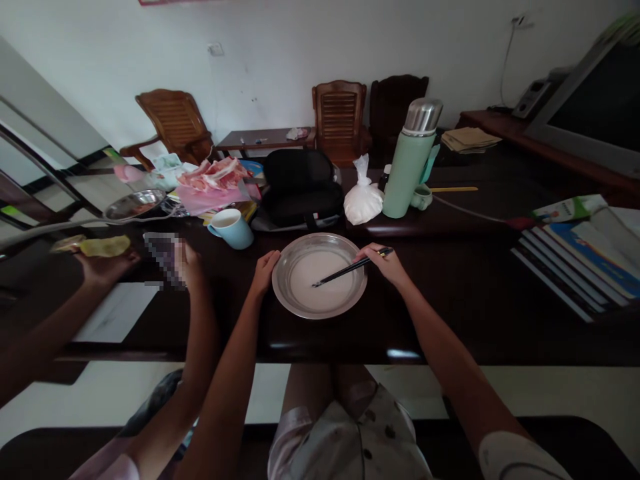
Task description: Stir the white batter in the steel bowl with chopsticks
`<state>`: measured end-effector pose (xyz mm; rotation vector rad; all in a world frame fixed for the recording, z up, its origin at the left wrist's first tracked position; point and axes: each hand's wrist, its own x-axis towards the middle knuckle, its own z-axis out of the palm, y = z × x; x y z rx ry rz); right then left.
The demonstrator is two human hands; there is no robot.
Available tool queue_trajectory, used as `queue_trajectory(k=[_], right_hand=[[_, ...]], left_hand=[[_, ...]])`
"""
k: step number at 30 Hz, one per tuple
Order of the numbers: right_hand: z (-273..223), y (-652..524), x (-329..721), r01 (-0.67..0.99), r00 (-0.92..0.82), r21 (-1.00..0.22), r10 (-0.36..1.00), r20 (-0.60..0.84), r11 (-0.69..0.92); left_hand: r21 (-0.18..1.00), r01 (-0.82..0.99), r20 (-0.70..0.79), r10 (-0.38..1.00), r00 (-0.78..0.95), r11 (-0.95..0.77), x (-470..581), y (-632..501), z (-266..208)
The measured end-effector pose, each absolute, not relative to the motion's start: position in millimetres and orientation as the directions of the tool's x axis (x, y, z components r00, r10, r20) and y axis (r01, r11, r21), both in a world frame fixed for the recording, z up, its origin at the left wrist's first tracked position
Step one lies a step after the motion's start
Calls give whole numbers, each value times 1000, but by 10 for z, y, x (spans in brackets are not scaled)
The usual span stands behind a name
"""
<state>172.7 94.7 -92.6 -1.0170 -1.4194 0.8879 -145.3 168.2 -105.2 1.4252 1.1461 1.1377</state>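
A wide metal bowl [281, 293] stands on the dark table in front of me, with a pale, milky mixture [325, 267] inside. My left hand [265, 270] is closed on the bowl's left rim. In my right hand [384, 262] is a pair of black chopsticks [345, 271], slanting down to the left, their tips at the mixture's surface. Behind the bowl sits a knotted clear bag of white powder [363, 200]. A light blue mug [232, 229] is just beyond my left hand.
A green thermos [410, 167] stands behind the bowl, beside a black bag [300, 190]. Raw meat [215, 175] lies on pink plastic at the left. A person on my left has one hand [103, 267] at a yellowish item. Stacked books [575, 267] lie at the right.
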Motion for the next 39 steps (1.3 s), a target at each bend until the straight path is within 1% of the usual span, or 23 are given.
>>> queue_trajectory(k=[2, 6, 8, 11, 13, 15, 18, 22, 24, 28, 30, 32, 35, 37, 39], right_hand=[[-923, 954, 1735, 98, 24, -934, 938, 347, 343], [-917, 976, 1830, 70, 146, -943, 932, 332, 325], [-923, 978, 1852, 43, 164, -948, 934, 318, 315], [-946, 969, 1799, 52, 95, -945, 941, 326, 322], [-960, 963, 1736, 80, 38, -939, 940, 338, 335], [-963, 961, 1696, 117, 19, -930, 936, 352, 347], [-944, 968, 1727, 142, 77, -923, 925, 371, 358], [-913, 972, 1826, 81, 180, -941, 923, 339, 330], [-914, 968, 1820, 73, 154, -947, 935, 320, 313], [-928, 959, 1730, 117, 24, -936, 941, 338, 333], [-921, 961, 1719, 143, 31, -926, 934, 357, 349], [-903, 964, 1752, 154, 92, -926, 928, 362, 346], [-874, 961, 1818, 112, 166, -945, 931, 324, 309], [-867, 949, 1820, 90, 144, -952, 942, 303, 292], [-873, 935, 1777, 118, 77, -944, 945, 319, 309]], left_hand=[[988, 109, 99, 987, 128, -113, -1452, 1683, -1056], [988, 105, 98, 987, 131, -112, -1457, 1689, -1063], [987, 115, 98, 987, 131, -114, -1461, 1692, -1066], [987, 116, 96, 987, 131, -112, -1462, 1696, -1071], [990, 100, 90, 987, 132, -103, -1461, 1699, -1073], [990, 95, 92, 987, 131, -105, -1460, 1700, -1072], [986, 112, 112, 985, 132, -127, -1461, 1698, -1067], [987, 103, 106, 986, 131, -120, -1459, 1696, -1052], [988, 98, 102, 986, 128, -115, -1456, 1694, -1041], [989, 93, 99, 987, 126, -111, -1451, 1683, -1021], [990, 91, 97, 988, 119, -108, -1449, 1678, -1017], [991, 91, 92, 990, 109, -102, -1446, 1678, -1018], [992, 89, 82, 992, 97, -90, -1444, 1683, -1023], [992, 88, 81, 992, 94, -89, -1445, 1688, -1027], [992, 90, 82, 992, 95, -91, -1448, 1691, -1031]])
